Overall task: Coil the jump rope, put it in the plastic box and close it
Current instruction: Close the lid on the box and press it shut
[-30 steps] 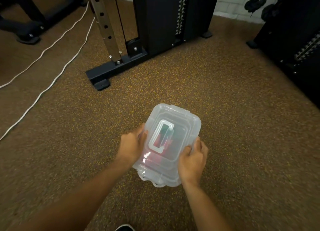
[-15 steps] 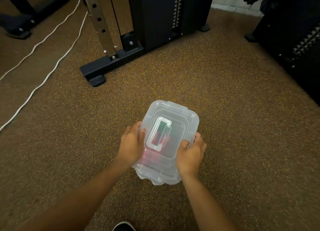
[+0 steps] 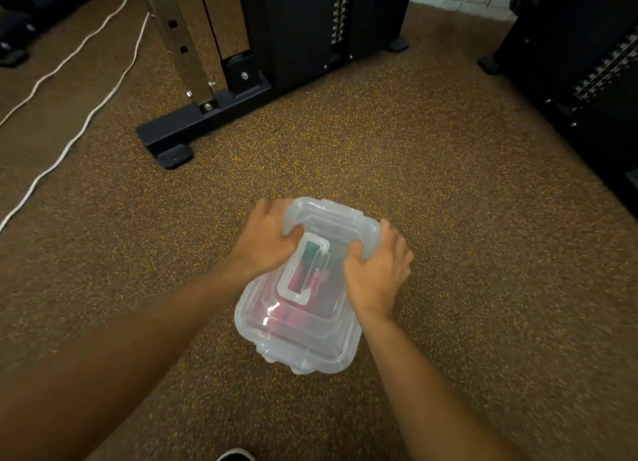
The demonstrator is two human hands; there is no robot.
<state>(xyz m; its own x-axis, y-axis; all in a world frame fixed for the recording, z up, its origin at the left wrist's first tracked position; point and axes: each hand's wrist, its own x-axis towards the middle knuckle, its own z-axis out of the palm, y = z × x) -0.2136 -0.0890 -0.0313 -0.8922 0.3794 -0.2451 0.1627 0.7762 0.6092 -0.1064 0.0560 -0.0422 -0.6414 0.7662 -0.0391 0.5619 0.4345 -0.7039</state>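
Observation:
A clear plastic box [image 3: 303, 343] rests on the speckled brown floor with its lid on top. Through the lid I make out the jump rope [image 3: 303, 270] as red and green shapes inside, blurred by the plastic. My left hand [image 3: 266, 243] grips the far left corner of the lid, thumb on top. My right hand [image 3: 378, 270] clasps the far right edge, fingers curled over the rim. Whether the lid's latches are snapped down I cannot tell.
A black gym machine base [image 3: 203, 122] with a perforated steel upright stands beyond the box. Another black weight machine [image 3: 580, 63] fills the right side. A white cord [image 3: 69, 146] runs across the floor at left. My shoe tip [image 3: 236, 455] shows at the bottom edge.
Both hands have slid from the middle of the box's sides up to its far corners. The view has tilted down and moved closer to the box.

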